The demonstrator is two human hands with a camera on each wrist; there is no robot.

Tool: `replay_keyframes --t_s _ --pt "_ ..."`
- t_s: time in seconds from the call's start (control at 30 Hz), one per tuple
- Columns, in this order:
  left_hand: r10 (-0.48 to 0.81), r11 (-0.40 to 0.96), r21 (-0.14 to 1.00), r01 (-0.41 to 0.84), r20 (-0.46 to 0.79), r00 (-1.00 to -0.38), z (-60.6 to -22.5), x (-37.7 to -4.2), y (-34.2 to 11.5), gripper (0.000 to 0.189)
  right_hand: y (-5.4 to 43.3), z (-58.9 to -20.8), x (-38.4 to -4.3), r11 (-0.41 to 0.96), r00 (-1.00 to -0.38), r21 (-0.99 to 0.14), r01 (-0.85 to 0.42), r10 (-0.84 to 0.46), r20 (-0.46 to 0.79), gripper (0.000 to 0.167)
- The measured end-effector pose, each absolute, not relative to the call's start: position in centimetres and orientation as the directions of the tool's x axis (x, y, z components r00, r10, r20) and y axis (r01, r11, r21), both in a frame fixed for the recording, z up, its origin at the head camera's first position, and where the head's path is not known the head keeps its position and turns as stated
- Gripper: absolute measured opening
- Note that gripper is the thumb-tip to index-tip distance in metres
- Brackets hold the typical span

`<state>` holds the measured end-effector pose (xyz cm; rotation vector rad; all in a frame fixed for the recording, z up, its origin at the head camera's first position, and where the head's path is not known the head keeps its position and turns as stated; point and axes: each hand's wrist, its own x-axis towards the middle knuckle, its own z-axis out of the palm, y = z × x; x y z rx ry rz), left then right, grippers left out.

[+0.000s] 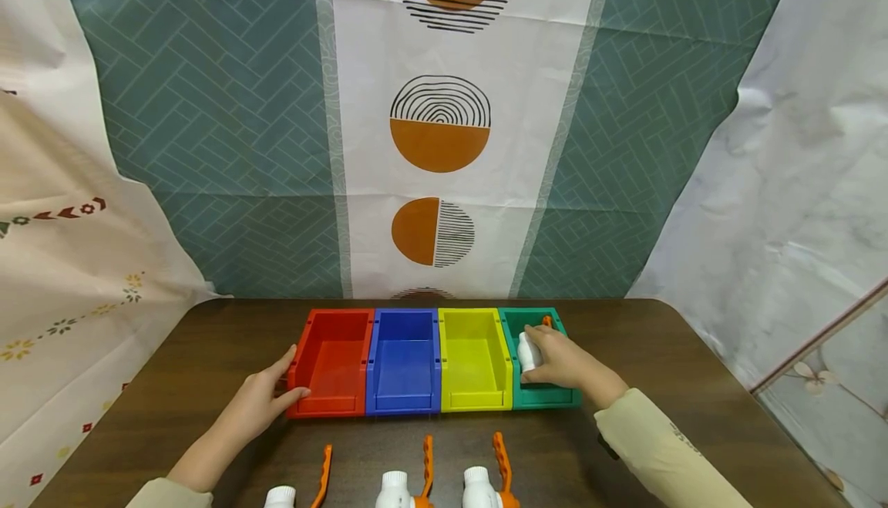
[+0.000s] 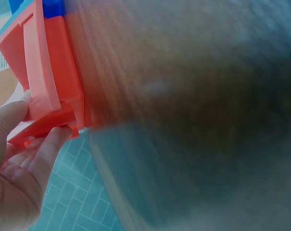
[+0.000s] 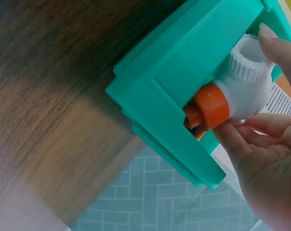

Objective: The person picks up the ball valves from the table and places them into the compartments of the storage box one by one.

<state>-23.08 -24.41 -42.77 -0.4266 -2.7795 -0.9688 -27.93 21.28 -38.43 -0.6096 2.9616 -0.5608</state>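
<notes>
Bins (image 1: pixel 405 403) number four: left hand (image 1: pixel 258 402) grips the red bin (image 1: pixel 331 406), right hand (image 1: pixel 558 359) pinches one valve (image 3: pixel 251 89), three more valves (image 1: pixel 394 491) nearby.

White plastic valve (image 3: pixel 255 94) with orange collar (image 3: pixel 212 106), held within an open-topped green plastic bin (image 1: pixel 548 398).
Valve: rounded body, ribbed round mouth; right hand (image 1: pixel 565 361) grips it, thumb at the mouth's rim, fingers against the body; contact with the green bin's floor hidden. Green bin: rectangular, standing upright, lipped front. Open-topped red plastic bin (image 1: pixel 333 406): same form, upright, well to the left of the green bin, its near left corner held by the left hand (image 1: pixel 260 404).
</notes>
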Motion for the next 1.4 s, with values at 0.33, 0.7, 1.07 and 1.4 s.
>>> replay_keyframes --t_s 0.33,0.7,1.07,1.4 --pt "0.211 0.757 0.576 0.309 0.232 -0.950 -42.6 -23.1 -24.4 0.079 21.1 -38.8 -27.8 0.860 -0.919 -0.340 -0.380 -0.391 0.037 0.080" --pt "0.209 0.752 0.583 0.308 0.233 -0.950 -42.6 -23.1 -24.3 0.078 21.0 -39.5 -27.7 0.869 -0.924 -0.320 -0.376 -0.378 0.058 0.081" --pt "0.210 0.751 0.585 0.306 0.229 -0.951 -42.6 -23.1 -24.3 0.079 20.8 -39.8 -27.7 0.874 -0.926 -0.314 -0.370 -0.373 0.052 0.079" --pt "0.209 0.754 0.580 0.307 0.231 -0.950 -42.6 -23.0 -24.4 0.079 20.9 -40.0 -28.1 0.873 -0.923 -0.312 -0.375 -0.384 0.033 0.078"
